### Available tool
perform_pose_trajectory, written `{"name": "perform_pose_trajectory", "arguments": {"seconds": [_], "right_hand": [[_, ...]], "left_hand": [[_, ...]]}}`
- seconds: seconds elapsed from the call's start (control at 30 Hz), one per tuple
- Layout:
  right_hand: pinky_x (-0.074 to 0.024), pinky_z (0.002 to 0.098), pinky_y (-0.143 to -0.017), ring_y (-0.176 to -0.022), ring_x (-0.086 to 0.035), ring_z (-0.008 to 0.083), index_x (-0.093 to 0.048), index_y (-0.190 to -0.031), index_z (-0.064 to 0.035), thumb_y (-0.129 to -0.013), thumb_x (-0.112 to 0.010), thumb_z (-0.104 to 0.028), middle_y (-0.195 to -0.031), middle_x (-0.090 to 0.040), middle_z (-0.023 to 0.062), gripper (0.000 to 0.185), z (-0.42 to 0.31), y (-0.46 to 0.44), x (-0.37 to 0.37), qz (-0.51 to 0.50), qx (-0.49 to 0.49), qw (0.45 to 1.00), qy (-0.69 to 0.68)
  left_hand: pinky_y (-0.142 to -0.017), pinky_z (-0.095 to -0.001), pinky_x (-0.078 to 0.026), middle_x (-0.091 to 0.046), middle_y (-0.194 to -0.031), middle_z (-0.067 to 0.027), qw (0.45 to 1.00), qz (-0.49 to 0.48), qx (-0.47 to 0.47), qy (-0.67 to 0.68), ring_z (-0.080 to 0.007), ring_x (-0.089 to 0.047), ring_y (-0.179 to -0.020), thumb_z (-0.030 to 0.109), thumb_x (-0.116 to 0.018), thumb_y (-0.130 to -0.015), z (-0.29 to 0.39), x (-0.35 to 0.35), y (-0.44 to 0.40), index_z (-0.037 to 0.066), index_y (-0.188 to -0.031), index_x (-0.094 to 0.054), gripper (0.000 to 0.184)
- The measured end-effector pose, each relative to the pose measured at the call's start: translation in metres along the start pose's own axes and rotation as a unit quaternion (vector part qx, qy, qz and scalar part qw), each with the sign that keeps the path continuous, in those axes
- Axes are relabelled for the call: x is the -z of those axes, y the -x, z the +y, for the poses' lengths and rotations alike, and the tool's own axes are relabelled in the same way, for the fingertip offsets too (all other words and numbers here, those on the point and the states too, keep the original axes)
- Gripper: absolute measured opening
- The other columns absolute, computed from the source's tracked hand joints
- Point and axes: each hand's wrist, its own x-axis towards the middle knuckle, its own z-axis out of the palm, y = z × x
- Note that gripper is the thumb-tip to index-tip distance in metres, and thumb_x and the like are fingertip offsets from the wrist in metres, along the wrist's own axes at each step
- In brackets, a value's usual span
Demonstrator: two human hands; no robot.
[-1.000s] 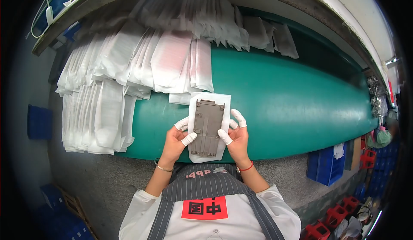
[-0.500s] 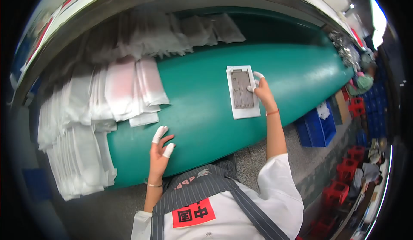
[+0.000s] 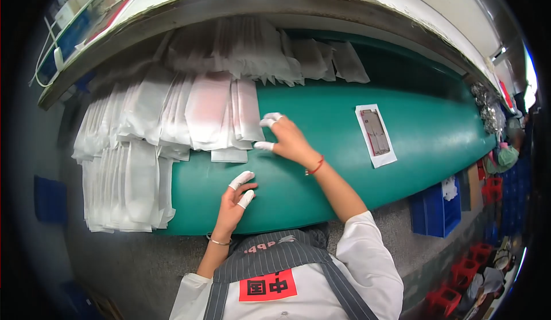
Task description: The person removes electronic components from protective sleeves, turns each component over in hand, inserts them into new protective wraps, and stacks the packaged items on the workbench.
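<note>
My right hand [image 3: 290, 140], with white finger cots on its fingertips, is at the right edge of a spread of white translucent sleeves [image 3: 215, 110], some with a pinkish tint. Its fingers are apart and hold nothing; whether they touch the nearest sleeve I cannot tell. Above the table's near edge is my left hand [image 3: 234, 202], also in finger cots, its thumb and fingers apart around nothing. To the right, a grey phone-shaped frame or plate [image 3: 376, 132] with a reddish edge lies on a white sheet or sleeve [image 3: 383, 160], away from both hands.
More sleeves [image 3: 258, 50] lie beneath the shelf edge [image 3: 287, 3] at the back. Crumpled silvery material [image 3: 487, 110] sits at the far right of the green table [image 3: 321, 188]. Blue bins [image 3: 436, 211] and red stools [image 3: 445, 300] stand beyond the near edge.
My right hand has left the grey frame and moved left to the sleeves. The frame stays on its white sheet. My left hand has barely moved; the view has shifted.
</note>
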Motion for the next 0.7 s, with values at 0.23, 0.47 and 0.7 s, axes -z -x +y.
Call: {"name": "perform_pose_trajectory", "arguments": {"seconds": [0.23, 0.47, 0.7], "right_hand": [[-0.0375, 0.0317, -0.089, -0.104, -0.049, 0.0233, -0.052, -0.088, -0.0025, -0.079, -0.056, -0.005, -0.115, -0.05, 0.0117, 0.01, 0.005, -0.004, -0.007, 0.058, -0.028, 0.965, -0.253], [-0.0385, 0.0369, -0.09, -0.103, -0.052, 0.027, -0.042, -0.091, -0.0036, -0.088, -0.048, -0.014, -0.114, -0.052, 0.0201, 0.012, -0.066, 0.068, 0.029, 0.012, -0.006, 0.935, -0.356], [-0.0177, 0.0404, -0.105, -0.127, -0.023, 0.0288, -0.018, -0.132, -0.0029, -0.084, -0.045, -0.049, -0.136, -0.024, 0.0167, 0.073, -0.08, 0.116, 0.005, 0.154, -0.248, 0.694, -0.658]], "left_hand": [[-0.088, -0.0306, -0.041, -0.044, -0.124, -0.015, 0.992, -0.029, 0.058, 0.11, -0.0218, -0.048, -0.109, 0.007, -0.049, -0.086, 0.005, 0.0, -0.008, 0.001, -0.128, -0.033, 0.045], [-0.091, -0.0455, -0.04, -0.048, -0.113, -0.0201, 0.824, -0.18, 0.194, 0.501, -0.0348, -0.047, -0.106, 0.056, -0.044, -0.081, 0.017, -0.031, -0.086, 0.001, -0.123, -0.035, 0.069], [-0.088, -0.0372, -0.043, -0.041, -0.125, -0.0128, 0.977, -0.05, -0.116, 0.174, -0.0275, -0.048, -0.11, 0.018, -0.057, -0.08, 0.061, -0.045, -0.069, 0.002, -0.128, -0.03, 0.057]]}}
